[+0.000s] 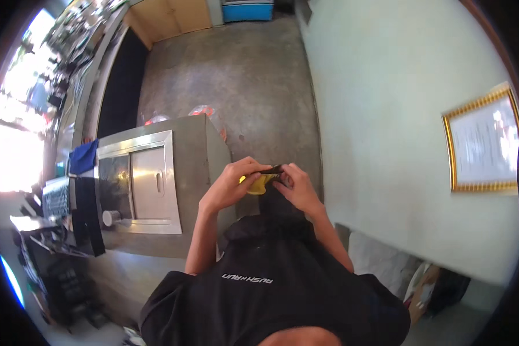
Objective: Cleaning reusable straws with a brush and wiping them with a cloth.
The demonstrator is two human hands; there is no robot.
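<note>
In front of my body, my left hand (238,181) pinches a yellow piece of thin, flexible material (257,186) together with a dark strip (273,169). What exactly the yellow piece is, I cannot tell. The dark strip runs across to my right hand (297,187), whose thumb and fingers hold its other end. Both hands are close together, raised above the floor and just right of the counter's end. Part of the yellow piece is hidden behind the left fingers.
At left stands a grey counter (190,164) with a metal-framed sliding panel (149,184) and a small white cylindrical item (111,218). A blue cloth (83,156) hangs nearby. Clear plastic bags (205,111) sit beyond the counter. A pale wall (380,129) with a gold-framed document (482,142) rises at right.
</note>
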